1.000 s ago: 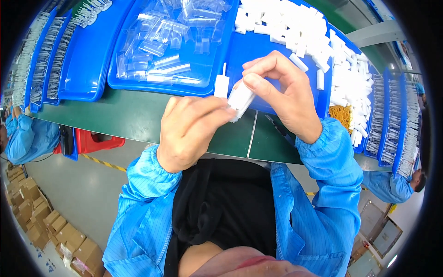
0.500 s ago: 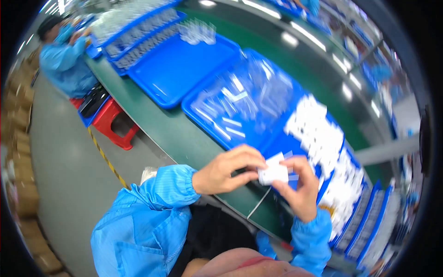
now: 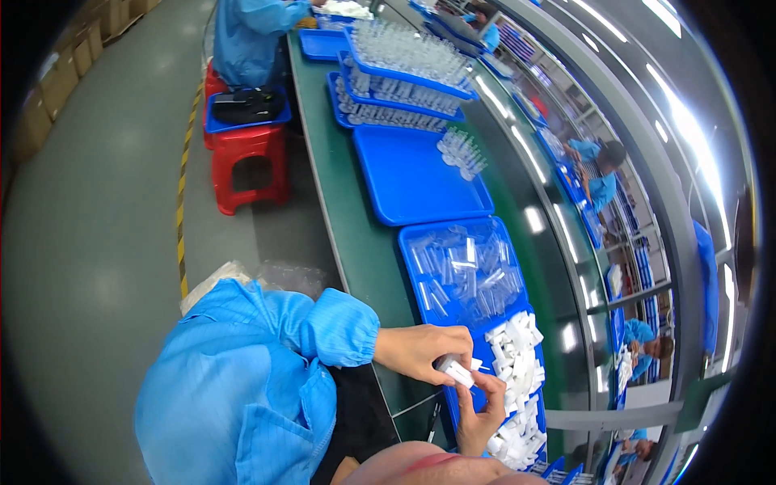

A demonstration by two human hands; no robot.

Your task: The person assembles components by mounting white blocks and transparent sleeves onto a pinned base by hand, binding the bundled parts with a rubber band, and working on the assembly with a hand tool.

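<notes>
Close in front of me, over the near edge of the blue trays, both hands meet on a small white plastic piece (image 3: 459,373). My left hand (image 3: 424,350) pinches its upper left side between thumb and fingers. My right hand (image 3: 482,411) grips the lower right side with thumb and fingertips. Fingers cover part of the piece. Just right of my hands lies a heap of similar white plastic pieces (image 3: 517,352). Beyond them, clear plastic tubes (image 3: 477,275) lie loose in a blue tray (image 3: 411,275).
Further along the green table (image 3: 364,275) is another blue tray (image 3: 404,178) with clear parts (image 3: 462,153) in one corner. Stacked trays of clear parts (image 3: 404,61) stand behind it. A dark pen-like object (image 3: 434,422) lies near me. A red stool (image 3: 250,166) and a co-worker (image 3: 250,44) are at far left.
The view has swung, so the table now runs more steeply away and the trays appear turned. Both hands still hold the white piece, which now sits at a different tilt.
</notes>
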